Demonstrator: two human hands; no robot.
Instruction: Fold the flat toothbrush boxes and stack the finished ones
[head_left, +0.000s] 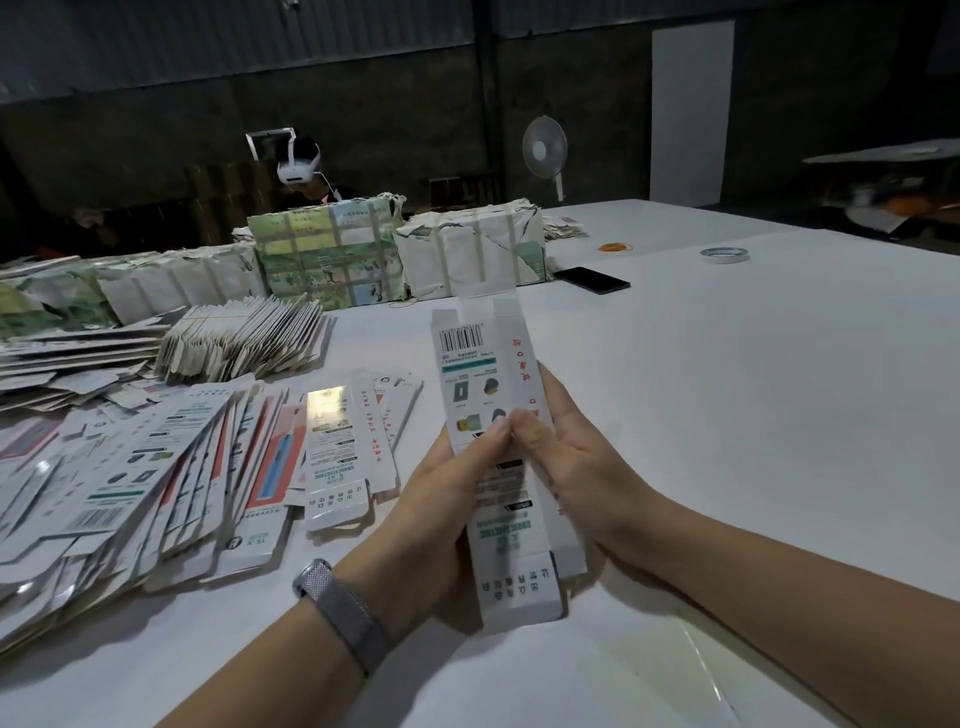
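Box in hand: a white toothbrush box (491, 447), printed with a barcode at its far end and green and red lettering, is held lengthwise just right of the frame's centre, above the white table (727, 415); its far flaps stand open and its near end points toward the bottom edge.
Left hand: the left hand (441, 514) grips the box from the left side, thumb pressed on the printed face; a grey woven wristband (340, 613) circles the wrist.
Right hand: the right hand (566, 457) holds the box from the right, fingers curled along the edge, thumb meeting the left thumb at mid-box.
Flat stock: a loose heap of flat boxes (130, 478) spreads across the lower left of the frame, one flat box (340, 452) lying apart at its right edge.
Bundles: a fanned bundle of blanks (244, 338) sits at left of centre; wrapped, strapped packs (405, 249) line the table behind it.
Far table: a black phone (592, 280), a roll of tape (723, 254) and orange rubber bands (615, 247) lie at upper right.
Background: a person wearing a white headset (298, 166) sits behind the packs, a white fan (544, 148) to the right.
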